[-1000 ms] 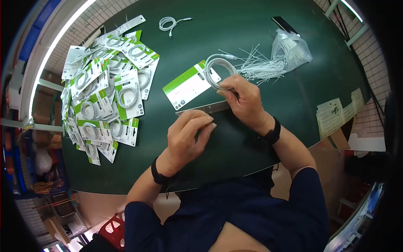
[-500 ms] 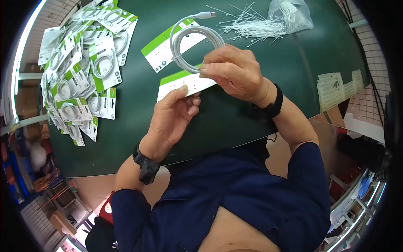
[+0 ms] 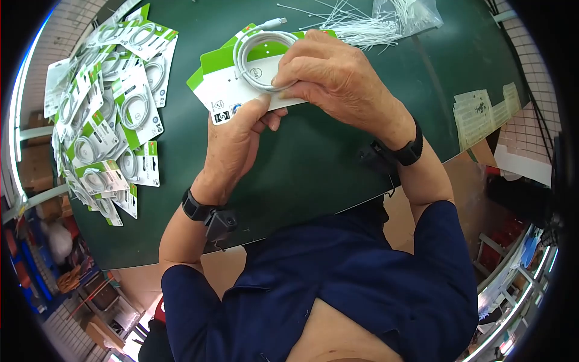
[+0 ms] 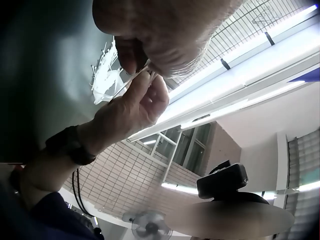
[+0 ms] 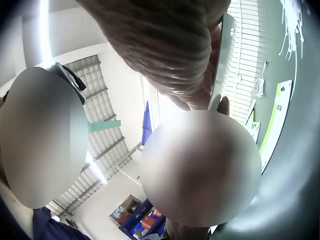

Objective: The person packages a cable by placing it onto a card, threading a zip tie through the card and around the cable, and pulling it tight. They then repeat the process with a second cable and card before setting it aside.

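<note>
A person's torso in a dark blue shirt (image 3: 338, 289) fills the bottom of the head view, cut off by the round black border of the lens. Both forearms reach forward over the near edge of a dark green table (image 3: 313, 175).

The left hand (image 3: 235, 145) pinches the lower edge of a white and green backing card (image 3: 232, 90), thumb on top and fingers curled beneath it. The right hand (image 3: 338, 78) curls over a coiled cable (image 3: 240, 60) and presses it onto the card's face. The right fingers hide one side of the coil, so how it sits there cannot be made out. The card and coil are held just above the table's middle, towards its far side. Green edges show past the card's left and top; whether they belong to a second card is unclear.

The left wrist view shows both hands from below against bright ceiling lights, with only a thin sliver of the card between them. The right wrist view is mostly blocked by the hand itself and shows only the card's edge.

Bare table lies between the hands and the near edge, and to the right as far as some paper sheets (image 3: 482, 120) at the rim. To the left, a pile of packaged cables (image 3: 114, 108) crowds that side. Beyond the hands, loose white cable ties (image 3: 356, 33) and a plastic bag (image 3: 410, 12) lie at the top, partly cut off.
</note>
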`<state>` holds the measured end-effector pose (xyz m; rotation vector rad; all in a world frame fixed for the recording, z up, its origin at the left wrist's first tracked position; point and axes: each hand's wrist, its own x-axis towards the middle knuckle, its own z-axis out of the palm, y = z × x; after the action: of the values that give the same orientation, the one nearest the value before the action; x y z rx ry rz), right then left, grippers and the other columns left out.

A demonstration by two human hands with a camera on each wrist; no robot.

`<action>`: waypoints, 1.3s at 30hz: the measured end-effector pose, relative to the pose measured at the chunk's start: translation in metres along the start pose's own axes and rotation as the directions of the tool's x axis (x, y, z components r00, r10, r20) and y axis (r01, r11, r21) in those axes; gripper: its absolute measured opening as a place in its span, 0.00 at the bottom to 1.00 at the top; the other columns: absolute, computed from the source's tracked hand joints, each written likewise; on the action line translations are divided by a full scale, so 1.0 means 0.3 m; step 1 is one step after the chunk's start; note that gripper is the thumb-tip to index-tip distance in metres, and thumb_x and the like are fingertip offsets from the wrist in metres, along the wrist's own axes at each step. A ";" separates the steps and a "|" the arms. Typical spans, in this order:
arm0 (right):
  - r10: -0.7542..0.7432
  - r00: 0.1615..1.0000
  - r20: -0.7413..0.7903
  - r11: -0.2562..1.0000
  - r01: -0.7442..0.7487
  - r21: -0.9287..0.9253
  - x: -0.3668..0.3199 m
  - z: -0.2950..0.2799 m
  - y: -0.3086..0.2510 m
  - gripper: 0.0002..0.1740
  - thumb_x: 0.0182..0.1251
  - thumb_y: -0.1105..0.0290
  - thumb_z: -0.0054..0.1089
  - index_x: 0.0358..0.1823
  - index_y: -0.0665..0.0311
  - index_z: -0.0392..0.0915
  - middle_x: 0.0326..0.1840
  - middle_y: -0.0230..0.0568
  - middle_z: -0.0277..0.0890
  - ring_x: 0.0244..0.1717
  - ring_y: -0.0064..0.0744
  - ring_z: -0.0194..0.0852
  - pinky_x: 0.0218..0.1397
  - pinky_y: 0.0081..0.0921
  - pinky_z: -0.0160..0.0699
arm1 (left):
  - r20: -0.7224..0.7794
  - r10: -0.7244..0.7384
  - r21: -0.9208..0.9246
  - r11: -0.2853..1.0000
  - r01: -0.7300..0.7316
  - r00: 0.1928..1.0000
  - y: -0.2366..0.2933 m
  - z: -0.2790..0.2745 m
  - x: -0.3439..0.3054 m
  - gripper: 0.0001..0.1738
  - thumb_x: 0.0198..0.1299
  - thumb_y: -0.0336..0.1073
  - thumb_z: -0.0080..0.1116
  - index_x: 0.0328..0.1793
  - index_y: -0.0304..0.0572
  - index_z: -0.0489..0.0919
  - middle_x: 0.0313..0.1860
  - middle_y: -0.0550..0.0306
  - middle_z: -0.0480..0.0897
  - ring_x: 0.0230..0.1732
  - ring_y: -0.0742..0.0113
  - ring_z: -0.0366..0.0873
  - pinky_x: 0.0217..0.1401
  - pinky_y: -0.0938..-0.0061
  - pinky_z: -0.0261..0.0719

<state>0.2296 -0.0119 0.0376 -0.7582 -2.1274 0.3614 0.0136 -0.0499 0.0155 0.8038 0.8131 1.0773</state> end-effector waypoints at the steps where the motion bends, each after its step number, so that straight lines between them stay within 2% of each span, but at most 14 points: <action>1: 0.000 1.000 -0.019 1.000 0.001 0.020 -0.001 0.005 0.008 0.14 0.56 0.76 0.81 0.44 0.59 0.90 0.41 0.33 0.86 0.46 0.36 0.83 0.49 0.31 0.83 | 0.011 0.021 0.016 1.000 -0.021 1.000 -0.004 -0.001 0.007 0.17 0.72 0.26 0.58 0.64 0.30 0.78 0.50 0.49 0.87 0.39 0.64 0.86 0.39 0.72 0.83; 3: 0.016 1.000 -0.027 0.999 -0.015 0.042 -0.009 0.016 0.020 0.14 0.56 0.76 0.82 0.44 0.59 0.90 0.41 0.34 0.86 0.45 0.36 0.83 0.48 0.30 0.84 | 0.034 0.061 0.047 0.997 -0.063 0.998 -0.013 -0.005 0.019 0.17 0.72 0.27 0.58 0.65 0.30 0.78 0.51 0.49 0.88 0.39 0.64 0.86 0.40 0.72 0.83; 12: 0.087 0.996 -0.003 0.971 -0.084 0.225 -0.034 0.048 0.084 0.14 0.55 0.75 0.83 0.44 0.59 0.93 0.40 0.34 0.86 0.42 0.31 0.85 0.43 0.27 0.83 | 0.064 0.024 0.039 0.999 -0.026 0.998 -0.029 -0.010 0.045 0.17 0.73 0.31 0.61 0.64 0.31 0.78 0.49 0.51 0.87 0.39 0.67 0.85 0.39 0.73 0.83; 15: 0.103 0.995 0.018 0.963 -0.104 0.248 -0.036 0.062 0.080 0.15 0.55 0.75 0.83 0.45 0.60 0.93 0.39 0.34 0.86 0.40 0.31 0.85 0.42 0.26 0.83 | -0.065 0.078 0.087 0.994 -0.072 0.995 -0.035 0.030 0.059 0.18 0.75 0.35 0.62 0.64 0.33 0.78 0.45 0.54 0.86 0.35 0.70 0.84 0.32 0.78 0.81; 19: 0.114 0.993 0.029 0.966 -0.118 0.231 -0.039 0.084 0.078 0.15 0.55 0.75 0.83 0.45 0.61 0.93 0.39 0.35 0.86 0.39 0.30 0.85 0.41 0.25 0.83 | -0.103 0.063 0.144 0.988 -0.048 0.993 -0.049 0.017 0.084 0.20 0.76 0.40 0.63 0.65 0.35 0.77 0.43 0.56 0.86 0.30 0.73 0.82 0.24 0.82 0.76; 24: 0.146 0.988 0.045 0.944 -0.152 0.292 -0.045 0.103 0.083 0.15 0.55 0.76 0.84 0.46 0.63 0.93 0.41 0.36 0.87 0.39 0.29 0.85 0.40 0.22 0.83 | -0.188 0.066 0.130 0.991 -0.042 0.980 -0.062 0.008 0.100 0.18 0.75 0.41 0.63 0.61 0.35 0.79 0.41 0.57 0.85 0.26 0.74 0.80 0.20 0.82 0.74; 27: 0.148 0.986 0.078 0.938 -0.165 0.306 -0.042 0.102 0.079 0.16 0.55 0.77 0.84 0.46 0.63 0.93 0.42 0.36 0.88 0.39 0.28 0.86 0.40 0.22 0.83 | -0.183 0.179 0.288 0.950 -0.122 0.967 -0.072 -0.015 0.106 0.17 0.74 0.41 0.64 0.56 0.34 0.81 0.36 0.58 0.84 0.25 0.76 0.79 0.21 0.81 0.73; 32: 0.160 0.975 0.156 0.938 -0.199 0.283 -0.041 0.090 0.080 0.16 0.57 0.78 0.82 0.48 0.62 0.93 0.43 0.35 0.88 0.40 0.25 0.85 0.40 0.21 0.83 | -0.165 0.117 0.295 0.953 -0.064 0.979 -0.066 -0.039 0.102 0.15 0.74 0.40 0.64 0.52 0.33 0.83 0.32 0.59 0.83 0.22 0.76 0.78 0.20 0.80 0.72; 35: 0.172 0.970 0.174 0.935 -0.216 0.282 -0.041 0.090 0.079 0.15 0.58 0.79 0.82 0.48 0.61 0.93 0.42 0.34 0.88 0.39 0.24 0.84 0.40 0.20 0.82 | -0.155 0.070 0.194 0.980 -0.039 0.985 -0.066 -0.034 0.103 0.15 0.74 0.40 0.65 0.50 0.32 0.83 0.29 0.60 0.83 0.20 0.77 0.77 0.20 0.79 0.70; 39: 0.205 0.959 0.197 0.917 -0.259 0.304 -0.042 0.080 0.079 0.14 0.59 0.79 0.80 0.47 0.60 0.93 0.42 0.33 0.87 0.39 0.23 0.82 0.40 0.20 0.80 | -0.166 0.025 0.228 0.974 0.013 0.986 -0.063 -0.033 0.100 0.15 0.74 0.41 0.65 0.49 0.32 0.83 0.30 0.60 0.83 0.20 0.77 0.76 0.20 0.80 0.70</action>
<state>0.2259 -0.0014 0.0033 -0.8084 -2.0531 0.9092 0.0208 -0.0250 -0.0104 0.9167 1.0928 1.0794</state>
